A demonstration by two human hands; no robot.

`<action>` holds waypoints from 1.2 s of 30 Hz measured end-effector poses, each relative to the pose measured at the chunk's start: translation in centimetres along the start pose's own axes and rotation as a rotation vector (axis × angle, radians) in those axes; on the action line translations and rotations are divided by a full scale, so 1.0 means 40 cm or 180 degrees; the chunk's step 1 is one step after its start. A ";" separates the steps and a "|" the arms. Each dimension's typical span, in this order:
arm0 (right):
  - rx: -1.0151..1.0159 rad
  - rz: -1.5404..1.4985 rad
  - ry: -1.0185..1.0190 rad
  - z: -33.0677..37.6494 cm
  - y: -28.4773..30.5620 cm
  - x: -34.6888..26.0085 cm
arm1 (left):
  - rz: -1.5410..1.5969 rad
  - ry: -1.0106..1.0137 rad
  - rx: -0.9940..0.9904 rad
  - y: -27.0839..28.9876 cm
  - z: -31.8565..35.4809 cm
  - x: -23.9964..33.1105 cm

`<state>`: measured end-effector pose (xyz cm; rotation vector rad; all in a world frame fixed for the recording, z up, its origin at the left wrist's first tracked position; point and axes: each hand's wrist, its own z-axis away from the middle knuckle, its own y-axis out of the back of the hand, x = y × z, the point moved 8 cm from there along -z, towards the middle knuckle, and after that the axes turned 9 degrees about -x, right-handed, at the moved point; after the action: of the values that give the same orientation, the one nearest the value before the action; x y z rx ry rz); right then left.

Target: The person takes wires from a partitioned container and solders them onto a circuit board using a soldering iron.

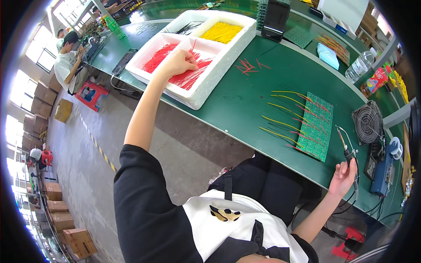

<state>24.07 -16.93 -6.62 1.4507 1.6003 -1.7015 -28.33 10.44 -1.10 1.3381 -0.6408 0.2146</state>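
Note:
My left hand (179, 64) reaches into a white foam box (197, 99), its fingers closed in a pinch among short red wires (191, 78). Exactly how many wires they grip is hidden. At the right, my right hand (343, 178) is wrapped round a soldering iron (349, 153) with a thin metal guide beside its tip, pointing up and away from me. Left of the iron lies a green circuit board panel (323, 149). Several yellow wires (280, 118) and red wires stick out from its left side.
Yellow wires (221, 32) and black wires fill the box's far compartments. Loose red wires (247, 66) lie on the green table (237, 105). A fan (367, 122), a blue soldering station (382, 171) and a water bottle (360, 66) stand right. A phone (124, 62) lies left; a person sits farther off.

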 end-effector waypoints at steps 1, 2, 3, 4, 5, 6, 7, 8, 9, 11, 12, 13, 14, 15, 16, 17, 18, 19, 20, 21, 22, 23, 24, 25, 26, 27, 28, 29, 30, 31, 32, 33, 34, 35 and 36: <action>0.0054 0.0013 0.0032 0.001 0.003 -0.002 | 0.0072 0.0028 -0.0036 -0.002 -0.001 -0.003; 0.0043 0.0009 0.0035 0.000 0.003 -0.003 | 0.0071 0.0031 -0.0025 -0.001 -0.001 -0.004; 0.0045 0.0004 0.0032 0.001 0.003 -0.003 | 0.0392 0.0052 0.0050 0.005 0.001 -0.010; 0.0046 -0.0003 0.0030 0.001 0.002 -0.002 | 0.0712 0.0072 0.0127 0.010 0.003 -0.016; 0.0038 -0.0010 0.0029 0.000 0.000 0.000 | 0.0708 0.0077 0.0136 0.012 0.006 -0.018; 0.0036 -0.0016 0.0044 0.000 -0.001 0.000 | 0.0888 0.0119 0.0211 0.017 0.009 -0.023; 0.0034 -0.0024 0.0060 0.000 -0.003 0.000 | 0.1068 0.0160 0.0286 0.023 0.012 -0.028; 0.0031 -0.0030 0.0062 0.000 -0.007 0.000 | 0.1063 0.0159 0.0292 0.028 0.014 -0.027; 0.0037 -0.0043 0.0058 0.001 -0.008 -0.001 | 0.1139 0.0302 0.0271 0.029 0.018 -0.030; 0.0055 -0.0060 0.0068 0.004 -0.009 -0.005 | 0.1205 0.0429 0.0243 0.028 0.023 -0.026; 0.0051 -0.0082 0.0030 0.006 -0.007 -0.007 | 0.1288 0.0533 0.0269 0.027 0.023 -0.023; 0.0055 -0.0103 0.0000 0.010 -0.004 -0.011 | 0.1368 0.0629 0.0289 0.023 0.022 -0.016; 0.0094 -0.0102 0.0032 0.012 -0.002 -0.017 | 0.1356 0.0587 0.0261 0.020 0.026 -0.003; 0.0125 -0.0183 -0.0010 0.012 0.000 -0.014 | 0.1382 0.0469 0.0336 0.025 0.029 0.010; 0.0167 -0.0253 -0.0040 0.010 0.005 -0.011 | 0.1420 0.0336 0.0397 0.033 0.023 0.019; 0.0085 -0.0347 -0.0079 0.001 0.004 0.008 | 0.0976 0.0115 0.1087 0.066 0.021 -0.022; 0.0235 -0.0250 -0.0065 -0.001 0.010 0.009 | 0.0771 -0.0285 0.1502 0.061 0.012 0.036; 0.0286 -0.0212 -0.0074 -0.003 0.008 0.010 | 0.0970 -0.0443 0.1412 0.044 0.013 0.128; 0.0281 -0.0154 -0.0044 -0.002 -0.002 0.005 | 0.0833 -0.0697 0.1243 0.033 0.011 0.231; 0.0311 -0.0127 -0.0058 -0.002 -0.003 0.001 | 0.0702 -0.0939 0.1113 0.014 0.009 0.324; 0.0172 -0.0109 -0.0024 -0.004 -0.025 -0.009 | 0.0695 -0.1429 0.1097 -0.015 0.004 0.416; 0.0142 -0.0111 -0.0037 -0.007 -0.032 -0.004 | 0.0786 -0.1766 0.1043 -0.053 -0.020 0.477; 0.0202 -0.0079 -0.0020 -0.007 -0.030 -0.014 | 0.0600 -0.1745 0.0745 -0.115 -0.067 0.539; 0.0208 -0.0097 -0.0024 -0.006 -0.041 -0.016 | 0.0709 -0.1575 0.0373 -0.177 -0.123 0.554; 0.0224 -0.0077 -0.0007 -0.002 -0.044 -0.018 | 0.0959 -0.1549 0.0145 -0.236 -0.170 0.562; 0.0204 -0.0061 -0.0106 -0.004 -0.045 -0.011 | 0.0813 -0.1659 0.0081 -0.282 -0.204 0.580; 0.0172 -0.0049 -0.0183 -0.015 -0.044 -0.011 | 0.0888 -0.1726 -0.0098 -0.322 -0.217 0.592; 0.0165 -0.0036 -0.0140 -0.030 -0.043 -0.023 | 0.0954 -0.1783 -0.0268 -0.351 -0.228 0.595; 0.0041 0.0038 -0.0207 -0.046 -0.045 -0.031 | 0.0992 -0.1908 -0.0472 -0.376 -0.225 0.605; -0.0062 0.0109 -0.0285 -0.056 -0.048 -0.039 | 0.1027 -0.2027 -0.0700 -0.397 -0.206 0.615; -0.0159 0.0133 -0.0203 -0.089 -0.054 -0.056 | 0.1147 -0.1978 -0.0809 -0.404 -0.199 0.614; -0.0275 0.0095 -0.0108 -0.123 -0.070 -0.074 | 0.1146 -0.1997 -0.0841 -0.397 -0.185 0.621; -0.0399 0.0086 -0.0157 -0.162 -0.076 -0.069 | 0.1112 -0.1949 -0.0799 -0.388 -0.179 0.623; -0.0523 0.0075 -0.0207 -0.198 -0.080 -0.059 | 0.1076 -0.1900 -0.0757 -0.384 -0.176 0.620; -0.0605 0.0012 -0.0315 -0.233 -0.088 -0.032 | 0.1084 -0.1942 -0.0771 -0.382 -0.174 0.611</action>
<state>25.44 -8.10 -2.06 1.2578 1.6543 -1.5467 1.24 8.18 -1.16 1.0466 -1.3680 -0.0069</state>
